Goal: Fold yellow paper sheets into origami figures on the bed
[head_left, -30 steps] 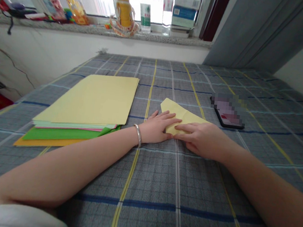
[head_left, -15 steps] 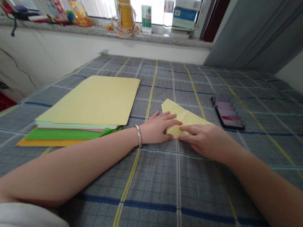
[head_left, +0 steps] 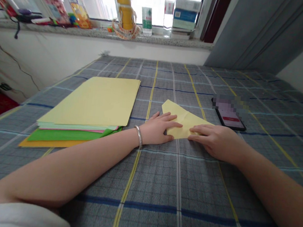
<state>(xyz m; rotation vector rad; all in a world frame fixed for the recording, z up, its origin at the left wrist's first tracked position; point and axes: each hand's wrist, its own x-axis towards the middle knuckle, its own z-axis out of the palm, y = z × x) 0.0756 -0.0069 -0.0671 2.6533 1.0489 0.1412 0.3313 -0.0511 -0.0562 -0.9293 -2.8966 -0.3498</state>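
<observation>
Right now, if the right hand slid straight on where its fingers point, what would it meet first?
Sliding over the folded yellow paper it touches, the right hand would most likely meet the left hand first.

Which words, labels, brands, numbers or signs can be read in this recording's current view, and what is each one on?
None can be read with certainty.
Leaning bottle with orange label: lettering blurred.
White and green tube: characters too small.
Stacked boxes: print too small.
Phone: screen partly pixelated, the rest too small.
Folded yellow paper and paper stack: no writing visible.
</observation>
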